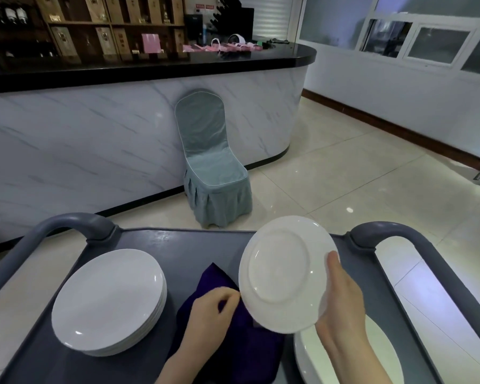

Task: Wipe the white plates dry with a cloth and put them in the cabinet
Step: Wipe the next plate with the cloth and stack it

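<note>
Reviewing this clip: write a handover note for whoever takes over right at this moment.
Left hand grips the dark purple cloth lying on the grey plastic cart.
Right hand holds one round white plate tilted, underside toward the camera.
A stack of white plates sits on the cart's left; more white plates lie at its near right corner.
Done: cannot tell; no cabinet in view.
Left: wipe the held plate, then shelve.

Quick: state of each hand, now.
Left hand: fingers curled, gripping the purple cloth.
Right hand: holding a white plate by its rim, tilted up.
</note>
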Motion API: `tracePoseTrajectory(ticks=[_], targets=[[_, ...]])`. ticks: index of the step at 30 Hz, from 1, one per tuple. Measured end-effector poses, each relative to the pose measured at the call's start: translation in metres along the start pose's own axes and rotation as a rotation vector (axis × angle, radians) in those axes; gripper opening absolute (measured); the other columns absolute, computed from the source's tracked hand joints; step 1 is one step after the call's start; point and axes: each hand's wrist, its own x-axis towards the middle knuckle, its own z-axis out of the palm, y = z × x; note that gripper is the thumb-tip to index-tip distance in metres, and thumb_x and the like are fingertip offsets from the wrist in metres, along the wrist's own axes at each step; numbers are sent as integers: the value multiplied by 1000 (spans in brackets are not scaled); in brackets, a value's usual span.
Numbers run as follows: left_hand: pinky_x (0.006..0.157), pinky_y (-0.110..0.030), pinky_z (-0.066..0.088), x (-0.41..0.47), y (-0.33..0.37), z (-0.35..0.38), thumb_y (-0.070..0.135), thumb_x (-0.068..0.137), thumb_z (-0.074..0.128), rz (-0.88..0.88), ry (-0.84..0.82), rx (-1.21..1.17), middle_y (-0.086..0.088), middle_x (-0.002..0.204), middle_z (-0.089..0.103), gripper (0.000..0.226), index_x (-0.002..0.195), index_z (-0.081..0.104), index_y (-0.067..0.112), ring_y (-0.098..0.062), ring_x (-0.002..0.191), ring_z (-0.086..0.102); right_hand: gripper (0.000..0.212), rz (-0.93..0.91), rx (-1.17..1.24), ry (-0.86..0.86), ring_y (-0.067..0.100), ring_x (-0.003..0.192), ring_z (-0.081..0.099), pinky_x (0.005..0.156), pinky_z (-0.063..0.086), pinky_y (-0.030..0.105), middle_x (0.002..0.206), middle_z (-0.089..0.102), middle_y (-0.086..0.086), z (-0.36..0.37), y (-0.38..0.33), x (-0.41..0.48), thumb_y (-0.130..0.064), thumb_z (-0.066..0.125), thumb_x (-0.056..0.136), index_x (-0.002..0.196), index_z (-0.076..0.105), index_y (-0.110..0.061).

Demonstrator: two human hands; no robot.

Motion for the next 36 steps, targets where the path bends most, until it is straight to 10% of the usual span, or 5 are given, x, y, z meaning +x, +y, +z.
tracePoseTrajectory(ticks=[6,11,17,24,36], targets=[[76,-37,60,2,32,-35,38,98,49,-287,111,-689,6,101,75,19,112,62,41,-16,94,72,37,-444,-485,-307,2,55,46,51,37,11,58,55,-9,28,27,-29,-43,54,94,64,60,-21],[64,-39,59,-7,34,-57,52,91,56,-379,149,-903,-2,98,75,23,112,62,43,-26,88,74,33,-925,-986,-776,1,109,64,92,50,20,119,70,-14,44,52,-41,-31,59,96,127,67,-23],[58,-36,58,-20,-2,-76,11,91,60,-442,357,-940,-1,94,75,40,113,62,44,-25,79,74,68,-616,-1265,-1132,-10,142,24,117,23,23,152,34,-30,73,56,-39,-76,32,86,145,41,-45],[57,-34,56,-28,-51,-113,13,90,55,-501,456,-963,0,118,64,42,118,61,44,-34,105,61,54,-346,-1102,-436,10,124,51,100,41,25,139,48,-10,87,81,-11,-35,61,95,146,44,-27],[90,-40,52,-23,-129,-202,8,84,63,-477,549,-557,5,112,64,36,103,70,39,-16,104,62,38,-18,-743,-451,21,75,73,77,61,45,86,76,-1,170,142,-27,-4,63,87,88,77,-39]])
